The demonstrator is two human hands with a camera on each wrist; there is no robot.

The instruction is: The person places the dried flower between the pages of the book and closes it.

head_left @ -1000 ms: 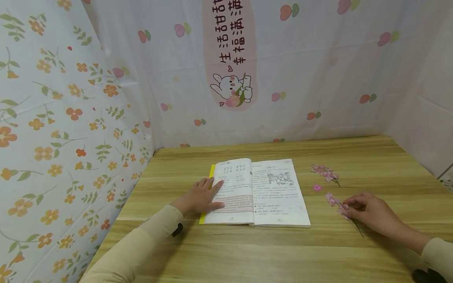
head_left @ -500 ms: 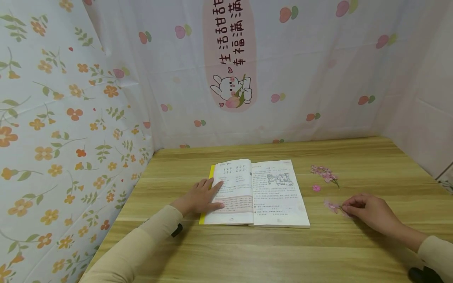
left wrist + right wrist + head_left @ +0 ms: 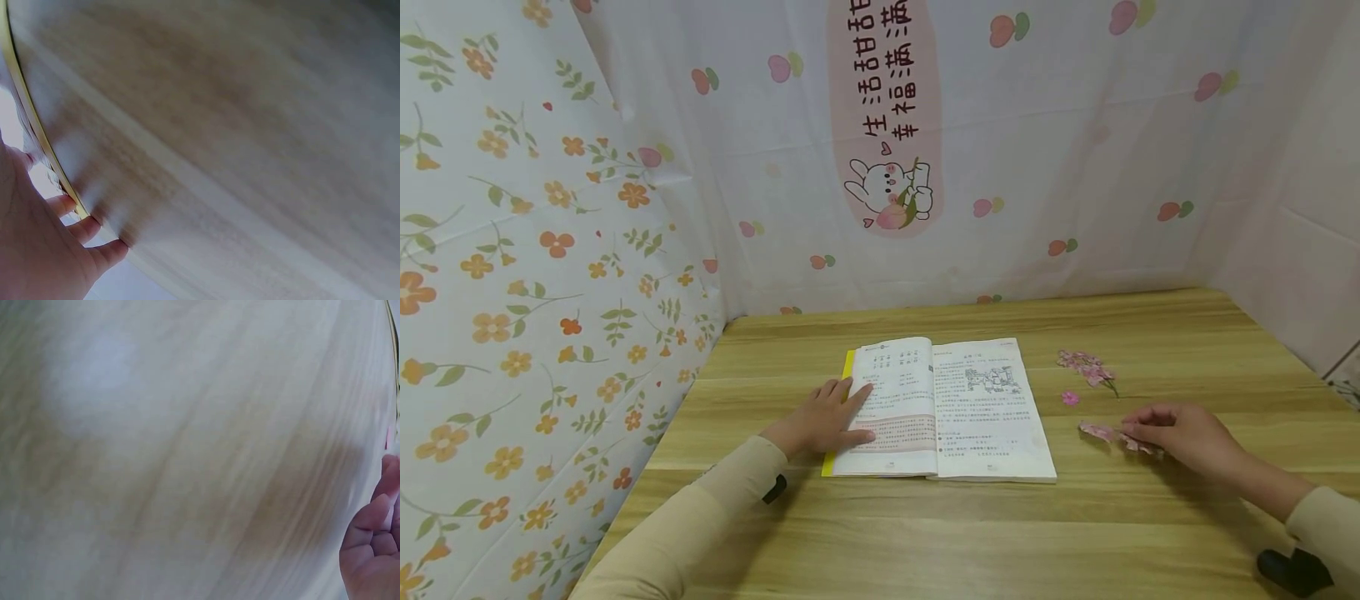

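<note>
An open book with a yellow cover edge lies on the wooden table. My left hand rests on its left page, fingers spread; in the left wrist view several fingertips reach over the yellow edge onto the table. To the right of the book, my right hand pinches a sprig of pink dried flowers between thumb and fingers, its blossoms pointing left toward the book. The stem is hidden by the hand. In the right wrist view only the curled fingers show at the right edge.
Farther back lie a second pink flower sprig and a single bright pink blossom, both right of the book. The wooden table meets a printed curtain at the back and a floral curtain on the left.
The pink flower sprig, which lay slanted with its stem toward me, has been picked up and turned in my right hand. My left hand has stayed on the book.
</note>
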